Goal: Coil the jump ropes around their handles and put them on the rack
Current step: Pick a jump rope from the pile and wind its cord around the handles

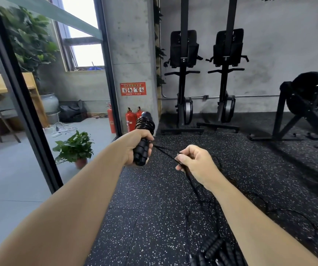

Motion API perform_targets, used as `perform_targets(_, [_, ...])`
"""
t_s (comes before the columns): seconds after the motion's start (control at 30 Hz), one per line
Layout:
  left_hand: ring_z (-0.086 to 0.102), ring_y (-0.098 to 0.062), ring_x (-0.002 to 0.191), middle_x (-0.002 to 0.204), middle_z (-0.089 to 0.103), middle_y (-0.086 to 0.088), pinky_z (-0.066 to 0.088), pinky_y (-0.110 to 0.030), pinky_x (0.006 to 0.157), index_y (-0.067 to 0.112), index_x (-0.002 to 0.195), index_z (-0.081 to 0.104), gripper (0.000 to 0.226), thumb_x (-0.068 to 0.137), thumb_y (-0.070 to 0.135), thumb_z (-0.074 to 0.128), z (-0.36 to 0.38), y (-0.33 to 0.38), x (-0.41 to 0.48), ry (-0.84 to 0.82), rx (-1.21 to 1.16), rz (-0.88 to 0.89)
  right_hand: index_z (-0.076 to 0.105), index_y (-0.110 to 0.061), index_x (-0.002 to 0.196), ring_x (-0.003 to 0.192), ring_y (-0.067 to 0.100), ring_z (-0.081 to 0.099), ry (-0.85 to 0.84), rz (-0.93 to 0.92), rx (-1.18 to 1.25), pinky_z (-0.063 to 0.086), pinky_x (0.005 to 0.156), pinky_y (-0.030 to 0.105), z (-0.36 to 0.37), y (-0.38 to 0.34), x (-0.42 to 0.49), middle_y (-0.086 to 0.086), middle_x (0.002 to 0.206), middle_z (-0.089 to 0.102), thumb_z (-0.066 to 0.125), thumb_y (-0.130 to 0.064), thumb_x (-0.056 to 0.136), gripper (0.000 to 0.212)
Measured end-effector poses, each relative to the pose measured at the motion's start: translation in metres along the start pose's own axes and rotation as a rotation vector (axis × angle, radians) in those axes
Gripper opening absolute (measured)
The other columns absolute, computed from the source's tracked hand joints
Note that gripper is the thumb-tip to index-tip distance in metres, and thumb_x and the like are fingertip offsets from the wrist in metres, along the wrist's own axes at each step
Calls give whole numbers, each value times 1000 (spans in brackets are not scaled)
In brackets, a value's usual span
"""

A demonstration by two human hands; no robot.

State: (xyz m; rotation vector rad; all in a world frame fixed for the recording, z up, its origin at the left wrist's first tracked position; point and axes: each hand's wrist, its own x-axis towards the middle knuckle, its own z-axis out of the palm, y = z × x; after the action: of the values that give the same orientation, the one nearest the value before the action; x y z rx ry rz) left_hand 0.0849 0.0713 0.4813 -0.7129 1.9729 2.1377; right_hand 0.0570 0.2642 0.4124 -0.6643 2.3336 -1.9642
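My left hand [138, 146] grips a pair of black ribbed jump rope handles [141, 150] held upright, with rope wound around their upper part [144, 123]. From the handles a thin black rope [165, 150] runs right to my right hand [194, 163], which pinches it between thumb and fingers. Below that hand the rope hangs down to the floor. More black ribbed handles [214, 250] with loose tangled rope lie on the floor at the bottom, between my forearms. No rack for the ropes is in view.
Black speckled rubber flooring [154, 217] lies underfoot. Two upright black machines [183, 77] stand against the far wall, another machine [311, 104] at right. A glass partition [29, 112] is at left, with a potted plant [75, 146] and red fire extinguishers [131, 120] by the concrete pillar.
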Motion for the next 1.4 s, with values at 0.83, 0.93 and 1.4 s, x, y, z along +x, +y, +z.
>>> perform_targets(0.83, [51, -21, 69, 79, 59, -7, 44, -29, 59, 5, 114, 56, 48, 67, 7, 68, -24, 9, 11, 319, 590, 494, 57, -3, 101, 61, 21, 67, -312, 109, -187, 55, 75, 44, -4, 7, -3, 10, 73, 70, 51, -5, 98, 7])
perform_targets(0.93, [49, -19, 66, 79, 56, -5, 41, -27, 55, 8, 110, 56, 36, 76, 7, 67, -30, 4, 17, 404, 718, 472, 59, -11, 88, 60, 17, 70, -149, 10, -348, 56, 70, 42, 2, 11, 0, 5, 71, 71, 50, -11, 99, 14])
perform_targets(1.4, [55, -18, 72, 87, 59, -7, 43, -28, 57, 12, 109, 53, 31, 81, 18, 65, -45, -1, 28, 624, 707, 417, 47, -30, 89, 58, 11, 51, -128, -185, -716, 44, 67, 33, 17, 6, -3, -6, 66, 61, 38, -38, 103, 18])
